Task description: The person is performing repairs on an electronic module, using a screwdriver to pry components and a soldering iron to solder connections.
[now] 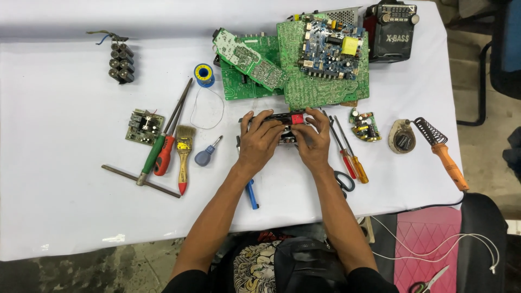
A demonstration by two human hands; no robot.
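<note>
Both forearms reach up from the near edge of the white table (pixel 65 217) and meet over a small black device with a red patch (pixel 282 120), which lies flat just below the pile of green circuit boards (pixel 320 81). The left hand (pixel 259 142) is curled, palm down, its fingers closed over the device's left end; the right hand (pixel 316 140) grips the right end the same way, with its fingertips (pixel 312 114) by the red patch. The wrists angle inward so that the hands nearly touch. Just left of the device stand a small blue-handled screwdriver (pixel 206 156), a paintbrush with a red and yellow handle (pixel 184 157), two long screwdrivers, one green-handled, one red (pixel 163 144), and a thin metal rod (pixel 140 180); further left the cloth is bare and smooth up to a small green board (pixel 144 126) and a bundle of dark cylindrical cells (pixel 121 62). Right of the device lie two slim screwdrivers (pixel 350 157), a small populated board (pixel 365 125), a round solder stand (pixel 402 137) and a soldering iron with an orange handle (pixel 442 149), close to the table's right edge. A blue spool of solder wire (pixel 204 74) sits up and left of the device, and a black radio (pixel 392 27) up and right.
</note>
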